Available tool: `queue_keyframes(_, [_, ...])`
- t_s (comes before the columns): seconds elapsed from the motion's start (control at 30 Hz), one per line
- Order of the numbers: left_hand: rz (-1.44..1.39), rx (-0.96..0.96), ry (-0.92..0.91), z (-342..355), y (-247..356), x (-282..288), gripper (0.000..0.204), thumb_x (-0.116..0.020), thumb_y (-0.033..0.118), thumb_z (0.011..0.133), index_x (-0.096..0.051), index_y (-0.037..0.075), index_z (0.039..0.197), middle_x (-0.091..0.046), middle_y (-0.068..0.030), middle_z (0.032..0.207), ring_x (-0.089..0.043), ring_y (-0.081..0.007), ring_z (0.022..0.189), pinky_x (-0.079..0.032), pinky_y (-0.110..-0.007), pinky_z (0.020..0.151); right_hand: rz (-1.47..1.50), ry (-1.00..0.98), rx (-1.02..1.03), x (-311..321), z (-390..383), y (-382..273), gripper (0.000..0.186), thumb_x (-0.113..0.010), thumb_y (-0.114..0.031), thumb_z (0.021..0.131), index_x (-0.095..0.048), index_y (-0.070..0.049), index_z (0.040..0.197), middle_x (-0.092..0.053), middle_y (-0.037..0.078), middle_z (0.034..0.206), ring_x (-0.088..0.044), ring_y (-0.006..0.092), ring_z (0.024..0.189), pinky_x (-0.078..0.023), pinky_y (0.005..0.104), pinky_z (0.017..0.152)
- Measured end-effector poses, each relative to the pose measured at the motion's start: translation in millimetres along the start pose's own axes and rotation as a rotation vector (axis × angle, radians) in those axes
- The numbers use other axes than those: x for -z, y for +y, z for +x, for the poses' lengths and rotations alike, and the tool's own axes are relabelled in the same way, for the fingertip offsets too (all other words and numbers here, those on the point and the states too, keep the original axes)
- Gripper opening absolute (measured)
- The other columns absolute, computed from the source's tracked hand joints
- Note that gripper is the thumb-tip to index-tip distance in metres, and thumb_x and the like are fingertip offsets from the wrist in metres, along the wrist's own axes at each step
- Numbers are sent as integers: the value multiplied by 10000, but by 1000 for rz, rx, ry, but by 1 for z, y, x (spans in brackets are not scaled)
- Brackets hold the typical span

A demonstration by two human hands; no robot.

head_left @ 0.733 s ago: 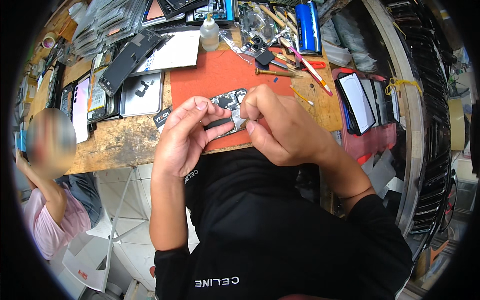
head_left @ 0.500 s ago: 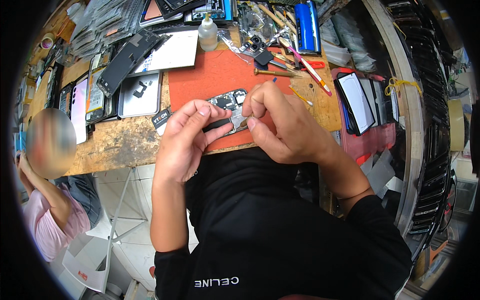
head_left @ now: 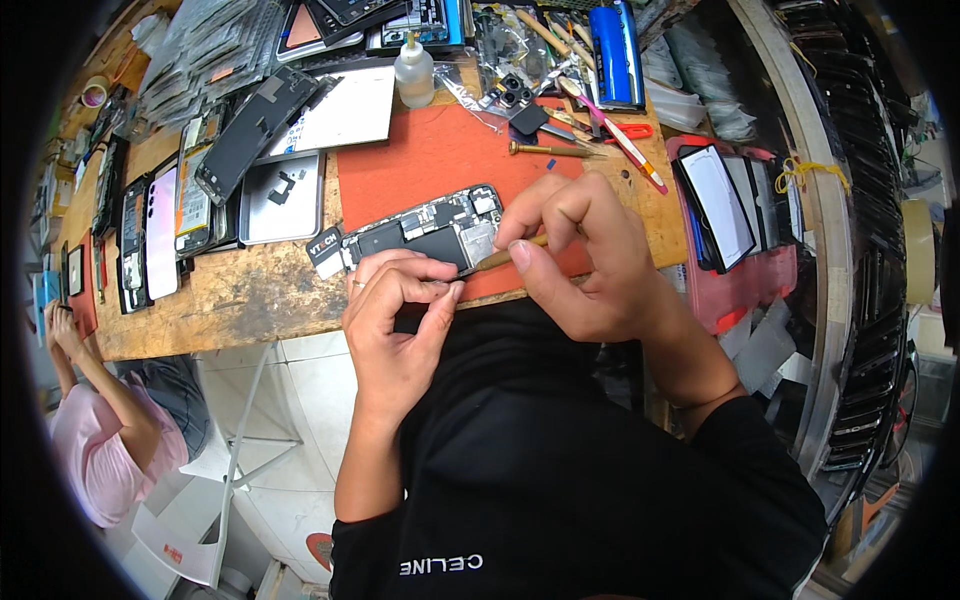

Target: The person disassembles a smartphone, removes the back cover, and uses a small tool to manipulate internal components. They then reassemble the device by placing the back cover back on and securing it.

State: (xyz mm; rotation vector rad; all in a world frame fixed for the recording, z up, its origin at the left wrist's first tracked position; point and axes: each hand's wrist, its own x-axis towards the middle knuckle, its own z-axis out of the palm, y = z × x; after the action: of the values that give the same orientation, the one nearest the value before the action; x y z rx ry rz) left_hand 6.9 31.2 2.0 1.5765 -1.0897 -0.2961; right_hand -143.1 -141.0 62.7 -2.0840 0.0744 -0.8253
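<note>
An opened phone [head_left: 428,236], its inner boards and dark battery exposed, lies at a slant on an orange-red mat [head_left: 385,165]. My right hand [head_left: 590,262] grips a brass-coloured screwdriver [head_left: 497,259], its tip pointing left at the phone's near lower edge. My left hand [head_left: 392,315], with a ring on one finger, is at that same edge, thumb and fingertips closed together close to the screwdriver tip. Whatever sits between those fingertips is too small to make out. A black card-like piece [head_left: 325,250] sticks out beside the phone's left end.
Behind the mat are a dropper bottle [head_left: 414,72], a white box [head_left: 345,105] and a metal tray [head_left: 283,200]. Another brass screwdriver [head_left: 555,149], a toothbrush [head_left: 625,140] and a blue cylinder [head_left: 616,55] lie at right. A person in a pink top [head_left: 110,450] sits at left.
My left hand has moved down and right to the phone's near edge, uncovering more of the phone. My right hand has shifted slightly right, showing the screwdriver more clearly.
</note>
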Motion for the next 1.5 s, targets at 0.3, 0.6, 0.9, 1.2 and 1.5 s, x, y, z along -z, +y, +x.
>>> queue_keyframes(0.3, [-39, -31, 2, -2, 1, 3, 236, -907, 11, 829, -686, 93, 846, -821, -21, 973, -693, -263, 1061, -447, -412, 1017, -6, -50, -11, 1, 0, -8, 272, -676, 104, 957, -459, -38, 1038, -696, 159, 1005, -708, 208, 887, -572, 326, 791])
queue_keyframes(0.6, [-27, -86, 17, -1, 1, 3, 245, -894, -8, 819, -672, 95, 840, -820, -19, 968, -705, -262, 1045, -440, -401, 1009, -12, -48, 17, -2, 2, -8, 276, -681, 96, 961, -452, -50, 1008, -723, 183, 1007, -700, 190, 846, -560, 312, 753])
queue_keyframes(0.9, [74, -224, 32, 0, 1, 2, 292, -883, -52, 767, -645, 99, 847, -804, -21, 965, -708, -280, 996, -465, -395, 942, -30, -45, 11, -4, 3, -10, 280, -699, 96, 959, -464, -46, 1008, -723, 159, 956, -687, 179, 806, -548, 300, 725])
queue_keyframes(1.2, [79, -269, 41, 0, 4, 1, 308, -863, -85, 751, -632, 91, 852, -777, -40, 954, -713, -288, 971, -484, -395, 906, -55, -39, 38, -5, 3, -10, 268, -707, 92, 966, -479, -39, 1018, -705, 138, 926, -688, 175, 793, -538, 301, 698])
queue_keyframes(1.5, [69, -261, 61, 0, 2, 1, 312, -873, -82, 762, -624, 88, 841, -796, -44, 953, -726, -287, 962, -500, -391, 901, -50, -22, 40, -5, 3, -11, 277, -705, 97, 962, -472, -44, 1009, -714, 156, 939, -695, 186, 794, -547, 303, 700])
